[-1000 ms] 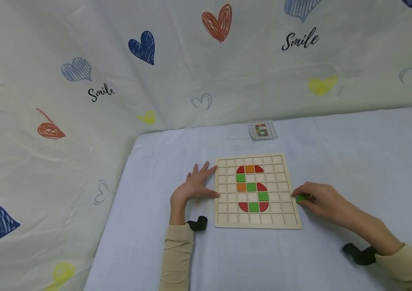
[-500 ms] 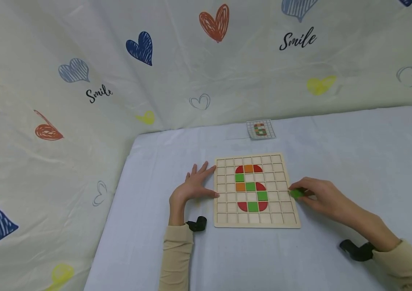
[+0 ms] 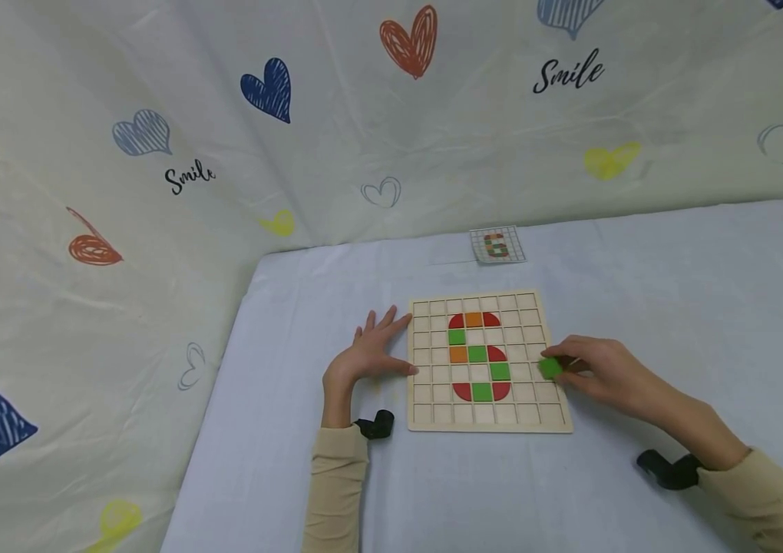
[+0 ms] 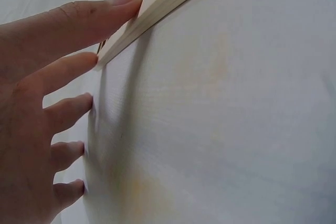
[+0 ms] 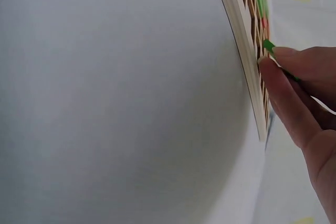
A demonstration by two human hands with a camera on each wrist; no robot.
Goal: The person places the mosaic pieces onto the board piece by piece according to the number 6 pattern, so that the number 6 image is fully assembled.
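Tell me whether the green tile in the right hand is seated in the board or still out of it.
Out. The green tile is pinched in the right hand above the grid board's right columns, not lying flush in a cell.

Matt pale wooden board (image 3: 490, 421), cloth-covered table (image 3: 640, 292)

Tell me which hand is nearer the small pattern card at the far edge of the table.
Left, narrowly. The left hand lies flat at the board's left edge; the right hand, pinching a green tile, sits right of the pattern card.

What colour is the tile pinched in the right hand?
Green. The tile in the right hand shows best in the head view, over the right edge of the wooden board.
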